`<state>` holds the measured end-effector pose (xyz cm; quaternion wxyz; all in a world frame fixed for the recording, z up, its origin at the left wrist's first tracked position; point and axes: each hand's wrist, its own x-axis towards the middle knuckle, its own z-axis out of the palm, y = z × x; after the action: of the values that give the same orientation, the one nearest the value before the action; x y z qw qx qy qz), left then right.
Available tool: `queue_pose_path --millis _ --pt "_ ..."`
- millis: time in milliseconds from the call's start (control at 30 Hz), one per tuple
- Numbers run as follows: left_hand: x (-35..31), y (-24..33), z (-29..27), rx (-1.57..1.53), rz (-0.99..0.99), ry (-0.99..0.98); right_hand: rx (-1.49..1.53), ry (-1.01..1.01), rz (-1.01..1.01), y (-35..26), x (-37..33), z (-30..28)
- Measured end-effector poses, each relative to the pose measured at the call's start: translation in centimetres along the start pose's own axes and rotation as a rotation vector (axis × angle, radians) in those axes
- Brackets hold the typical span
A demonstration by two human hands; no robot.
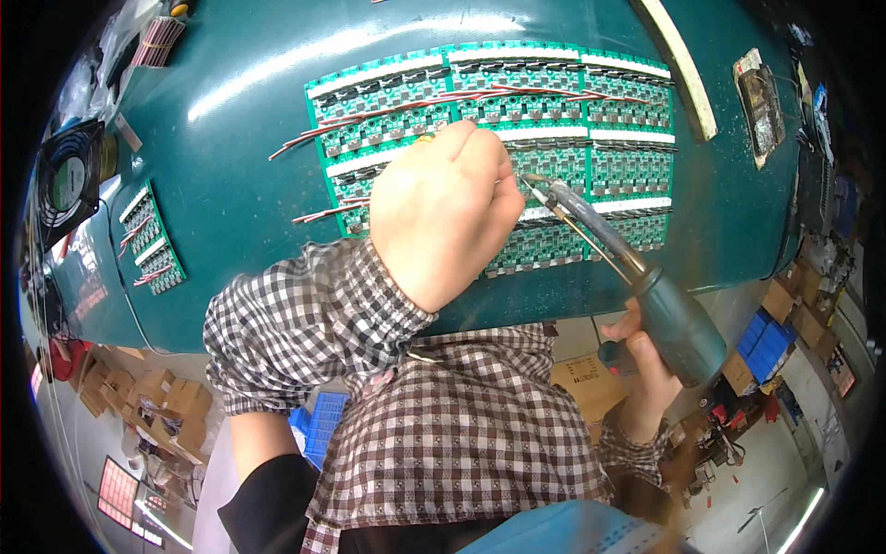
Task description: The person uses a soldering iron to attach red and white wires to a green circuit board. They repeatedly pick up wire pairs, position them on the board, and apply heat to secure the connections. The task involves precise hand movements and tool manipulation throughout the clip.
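My right hand (646,365) is closed round the dark green handle of a soldering iron (683,323). Its metal barrel slants up and left, and the tip is at the fingertips of my left hand. My left hand (443,212) is over a panel of green circuit boards (632,171), fingers pinched together; what they hold is too small to make out. White strips, small chips and black wires run in rows across the boards. Red and white wires (323,126) stick out past the panel's left side. My left hand and wrist cover part of the lower left boards.
A smaller circuit board strip (152,238) with red wires lies at the left, near a black fan (72,180). A bundle of thin sticks or wires (159,42) is at the far left. On the right are a pale curved strip (683,69) and a worn, dark block (759,106).
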<state>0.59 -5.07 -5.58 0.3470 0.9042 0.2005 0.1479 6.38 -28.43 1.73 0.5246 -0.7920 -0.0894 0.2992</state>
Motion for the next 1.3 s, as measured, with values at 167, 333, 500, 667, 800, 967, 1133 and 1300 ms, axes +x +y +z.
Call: queue_pose_path --millis 167,333,500,667,800,967,1133,1300 --pt "-0.05 -0.15 0.13 0.004 0.008 0.001 -0.028 -0.002 -0.008 0.11 0.1 -0.03" --pt "-0.02 -0.16 0.06 -0.006 0.008 0.0 0.178 -0.021 -0.001 -0.1 0.12 0.14" --pt "-0.02 -0.09 0.08 -0.006 0.01 0.0 0.16 -0.033 -0.03 -0.13 0.12 0.1" --pt "-0.01 -0.08 0.11 0.004 0.009 0.011 0.162 -0.012 -0.008 0.02 0.2 0.14" --pt "-0.04 -0.11 0.17 0.005 0.008 0.007 0.156 0.009 0.014 0.17 -0.06 0.14" --pt "-0.01 -0.13 0.13 0.003 0.006 0.0 0.085 0.019 -0.003 0.02 -0.05 0.36" --pt "-0.02 -0.11 0.12 0.011 0.003 0.0 -0.035 0.069 -0.014 0.5 -0.45 0.22" --pt "0.03 -0.07 0.09 0.006 0.002 -0.003 0.026 0.056 -0.011 0.36 -0.32 0.23"
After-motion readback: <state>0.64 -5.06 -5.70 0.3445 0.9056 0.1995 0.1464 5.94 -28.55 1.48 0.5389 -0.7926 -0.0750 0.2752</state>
